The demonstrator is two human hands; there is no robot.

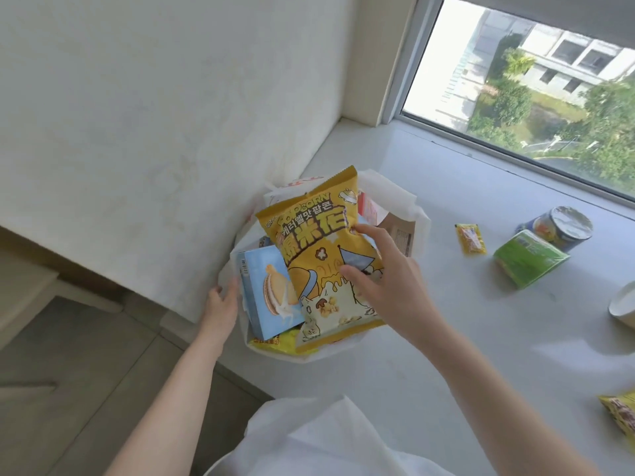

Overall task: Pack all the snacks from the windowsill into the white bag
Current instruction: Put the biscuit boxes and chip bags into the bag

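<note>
White sleeve (309, 438) nearest; right hand (385, 286) lies with loose straight fingers on popcorn bag (323, 255), long axis near-far atop the white bag (417, 218), left hand (221, 304) flat on its left rim; remaining snacks, green pack (531, 257), lie right, nearer right hand.

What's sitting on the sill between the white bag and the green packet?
In the head view, one small yellow sachet lies between the white bag and the green packet; otherwise bare windowsill.

The popcorn bag (319, 255) hides the white bag's (395, 190) contents; right edge crops a yellow packet (620, 419).
</note>
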